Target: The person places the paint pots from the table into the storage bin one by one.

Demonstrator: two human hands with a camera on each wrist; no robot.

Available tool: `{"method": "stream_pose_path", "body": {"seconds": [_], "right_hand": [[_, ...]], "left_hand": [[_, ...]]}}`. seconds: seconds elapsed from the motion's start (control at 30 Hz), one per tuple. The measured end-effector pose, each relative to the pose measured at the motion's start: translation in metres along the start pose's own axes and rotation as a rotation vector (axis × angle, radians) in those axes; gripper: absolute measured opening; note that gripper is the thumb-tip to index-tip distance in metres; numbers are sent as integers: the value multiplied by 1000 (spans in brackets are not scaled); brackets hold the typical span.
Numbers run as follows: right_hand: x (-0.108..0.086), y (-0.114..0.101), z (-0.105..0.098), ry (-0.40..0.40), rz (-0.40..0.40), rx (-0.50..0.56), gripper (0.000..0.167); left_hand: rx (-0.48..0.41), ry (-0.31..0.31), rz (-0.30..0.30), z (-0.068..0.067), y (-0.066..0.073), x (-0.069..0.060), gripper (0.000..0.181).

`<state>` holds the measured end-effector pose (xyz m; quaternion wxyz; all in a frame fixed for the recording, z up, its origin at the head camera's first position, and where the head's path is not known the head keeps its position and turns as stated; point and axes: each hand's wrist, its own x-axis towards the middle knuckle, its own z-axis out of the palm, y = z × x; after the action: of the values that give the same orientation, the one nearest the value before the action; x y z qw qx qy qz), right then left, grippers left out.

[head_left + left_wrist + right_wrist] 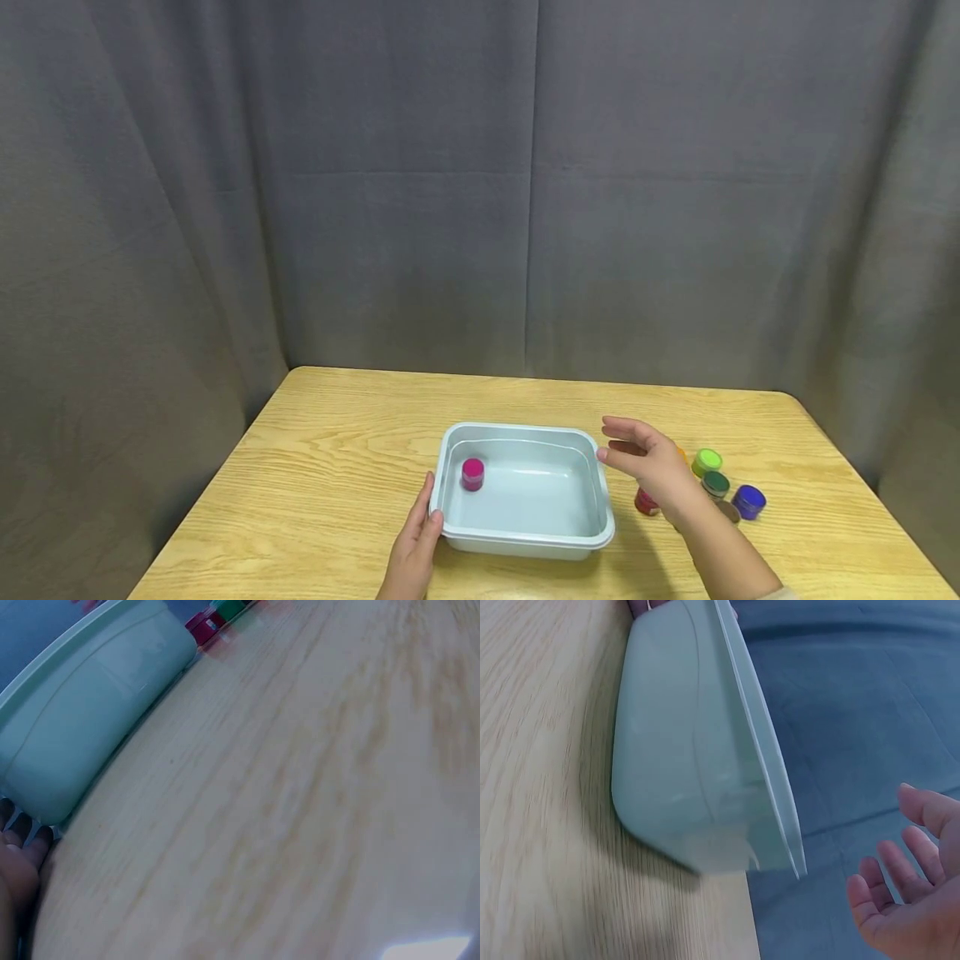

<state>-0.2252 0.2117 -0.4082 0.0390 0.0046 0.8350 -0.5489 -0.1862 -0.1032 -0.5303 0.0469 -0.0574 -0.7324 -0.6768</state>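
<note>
A pale blue-green plastic basin (536,492) sits on the table, with one small jar with a magenta lid (472,473) standing inside near its left wall. My left hand (412,546) grips the basin's front left corner, thumb at the rim and fingers along the outer side. In the left wrist view, several fingertips (21,825) lie against the basin's lower edge. Beside the right rim hovers my right hand (652,467), its fingers loosely bent with nothing between them. The right wrist view shows this hand (922,885) apart from the basin (682,742).
To the right, partly behind my right forearm, stand several small jars: light green (707,461), dark green (716,484), blue (748,502), brown (728,510), red (646,502) and a mostly hidden orange one (682,455). Grey curtains (405,208) surround the wooden table (337,467).
</note>
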Motion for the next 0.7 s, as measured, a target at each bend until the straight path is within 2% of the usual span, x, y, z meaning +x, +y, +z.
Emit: {"method": "stream_pose_path", "body": {"seconds": [0.3,0.7], "right_hand": [[-20,19,-30,32,19,-50,64],[-43,53,-56,75,115,-95,69]], "left_hand": [[-10,-15,-24,0,3,1,57],[11,-1,-21,2,3,0,56]]}}
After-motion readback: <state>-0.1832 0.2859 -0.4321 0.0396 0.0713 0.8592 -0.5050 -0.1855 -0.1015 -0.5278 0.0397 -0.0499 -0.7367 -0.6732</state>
